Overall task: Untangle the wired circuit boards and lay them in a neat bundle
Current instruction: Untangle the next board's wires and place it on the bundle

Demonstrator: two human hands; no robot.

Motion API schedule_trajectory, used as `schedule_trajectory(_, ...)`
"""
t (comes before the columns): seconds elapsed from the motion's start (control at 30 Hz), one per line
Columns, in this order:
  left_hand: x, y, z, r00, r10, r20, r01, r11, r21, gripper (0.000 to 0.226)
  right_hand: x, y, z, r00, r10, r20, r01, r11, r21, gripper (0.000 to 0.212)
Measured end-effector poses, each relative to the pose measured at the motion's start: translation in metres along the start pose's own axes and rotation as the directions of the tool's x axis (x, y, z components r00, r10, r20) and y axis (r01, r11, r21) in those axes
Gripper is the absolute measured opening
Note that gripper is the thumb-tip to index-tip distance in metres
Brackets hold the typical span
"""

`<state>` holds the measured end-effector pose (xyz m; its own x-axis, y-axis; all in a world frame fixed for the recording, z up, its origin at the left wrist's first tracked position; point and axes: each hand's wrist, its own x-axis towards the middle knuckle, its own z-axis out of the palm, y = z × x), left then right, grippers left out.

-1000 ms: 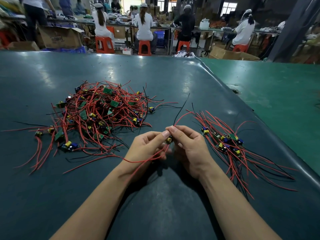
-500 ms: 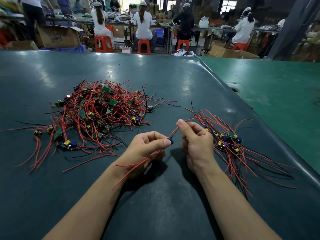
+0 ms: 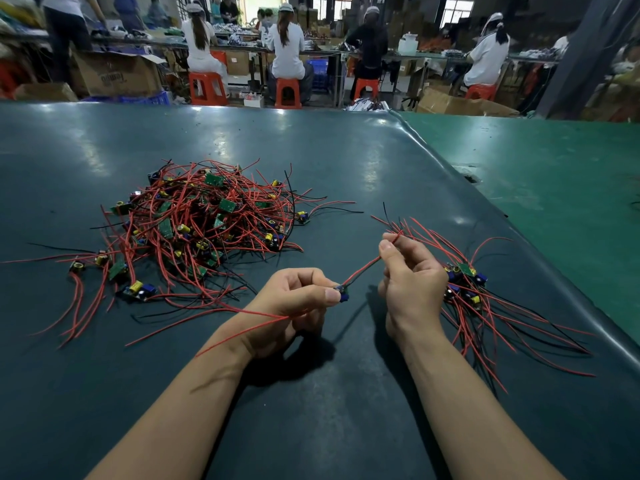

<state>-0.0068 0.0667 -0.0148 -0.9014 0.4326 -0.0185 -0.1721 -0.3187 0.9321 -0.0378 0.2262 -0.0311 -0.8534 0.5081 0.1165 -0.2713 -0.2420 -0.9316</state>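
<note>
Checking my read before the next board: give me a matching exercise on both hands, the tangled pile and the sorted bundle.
1. left hand
2. right hand
3. tangled pile
4. sorted bundle

a. on the table, beyond and left of the hands
b. pinches the red wires' far end
c. right of the hands, near the table edge
d. grips a small board

Pairs: 1-d, 2-b, 3-a, 4-c

At the centre of the frame, a small circuit board (image 3: pixel 342 293) is pinched by the left hand (image 3: pixel 294 306), and its red wires (image 3: pixel 362 270) are gripped by the right hand (image 3: pixel 410 282) just to the right. A large tangled pile (image 3: pixel 204 223) of boards and red wires is seen at the left on the dark green table (image 3: pixel 311 410). A smaller bundle (image 3: pixel 485 299) is laid at the right, just beside the right hand. Seated workers on orange stools (image 3: pixel 288 92) are seen along the top.
</note>
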Motion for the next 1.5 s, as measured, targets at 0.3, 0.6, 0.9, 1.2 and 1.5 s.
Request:
schedule_trajectory(0.3, 0.0, -0.002, 0.001, 0.999, 0.035, -0.017, -0.036, 0.998, -0.045, 0.011, 0.002, -0.006, -0.003, 0.998, 0.06, -0.034, -0.054, 0.988, 0.144, 0.018)
schedule_trajectory(0.6, 0.001, -0.004, -0.001, 0.998, 0.042, 0.052, -0.046, 0.994, 0.096, 0.027, 0.0, -0.01, -0.003, 0.997, 0.079, -0.005, -0.076, 0.979, 0.189, 0.03)
schedule_trajectory(0.9, 0.006, -0.007, -0.002, 0.988, 0.11, -0.11, -0.11, 0.994, 0.003, 0.008, -0.008, -0.016, 0.003, 0.899, 0.304, 0.315, -0.343, 0.936, 0.077, 0.013)
schedule_trajectory(1.2, 0.006, -0.009, 0.0, 0.978, 0.157, -0.136, -0.156, 0.988, 0.02, 0.008, -0.019, -0.022, 0.002, 0.628, 0.527, 0.572, -0.504, 0.836, -0.217, 0.054)
schedule_trajectory(1.5, 0.005, -0.007, 0.005, 0.963, 0.166, -0.21, -0.162, 0.986, 0.036, 0.022, -0.021, -0.017, 0.003, 0.706, 0.401, 0.584, -0.398, 0.906, -0.142, 0.027)
